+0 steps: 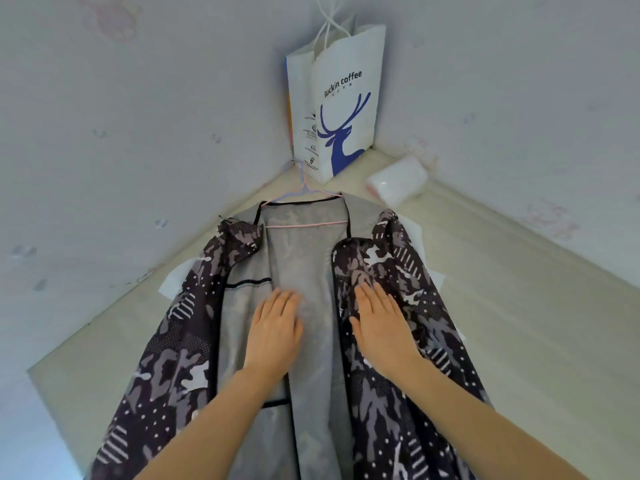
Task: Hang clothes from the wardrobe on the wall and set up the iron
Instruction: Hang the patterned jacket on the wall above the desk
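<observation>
A dark camouflage-patterned jacket (180, 362) with a grey lining hangs open on a thin pink and lilac wire hanger (304, 192), whose hook sits on a wall hook in the corner. My left hand (277, 327) lies flat, fingers apart, on the grey lining in the middle. My right hand (379, 323) lies flat on the patterned right front panel. Neither hand grips the cloth. No iron is in view.
A white paper bag (341, 98) with a blue deer print and "luckin coffee" hangs by its cord handles in the corner above the hanger. A white plastic-wrapped pack (398, 180) sits to the right of it. Pale wallpapered walls (121, 133) meet at the corner.
</observation>
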Demonstrator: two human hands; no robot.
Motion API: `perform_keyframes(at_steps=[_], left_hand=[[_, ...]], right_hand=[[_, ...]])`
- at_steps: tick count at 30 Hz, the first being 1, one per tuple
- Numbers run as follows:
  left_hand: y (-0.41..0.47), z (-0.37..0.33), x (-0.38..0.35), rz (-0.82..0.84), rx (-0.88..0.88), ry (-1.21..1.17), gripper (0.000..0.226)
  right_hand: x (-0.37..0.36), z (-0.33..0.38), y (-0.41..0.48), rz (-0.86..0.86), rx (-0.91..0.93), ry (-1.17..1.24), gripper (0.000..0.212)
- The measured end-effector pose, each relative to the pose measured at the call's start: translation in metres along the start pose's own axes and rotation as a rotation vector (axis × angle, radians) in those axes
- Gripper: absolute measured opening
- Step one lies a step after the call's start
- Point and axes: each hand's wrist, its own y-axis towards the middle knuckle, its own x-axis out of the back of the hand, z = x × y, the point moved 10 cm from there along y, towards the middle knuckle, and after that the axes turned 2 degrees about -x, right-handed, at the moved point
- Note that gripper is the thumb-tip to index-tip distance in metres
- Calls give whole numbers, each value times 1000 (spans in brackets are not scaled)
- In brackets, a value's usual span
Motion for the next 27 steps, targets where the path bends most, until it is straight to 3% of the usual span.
perform_keyframes(at_steps=[6,14,22,27], left_hand=[[-77,-24,17,-19,-88,-41,47],[-166,-54,28,-6,-232,-114,41],[-237,-112,35,61,-339,-341,34],[-269,-159,31,150,-491,-341,36]], right_hand=[[-13,15,-90,11,-84,-26,56],[-26,25,-218,-109,-267,-52,51],[-24,21,-332,-187,-506,96,52],[-22,10,-395,-193,-654,189,53]])
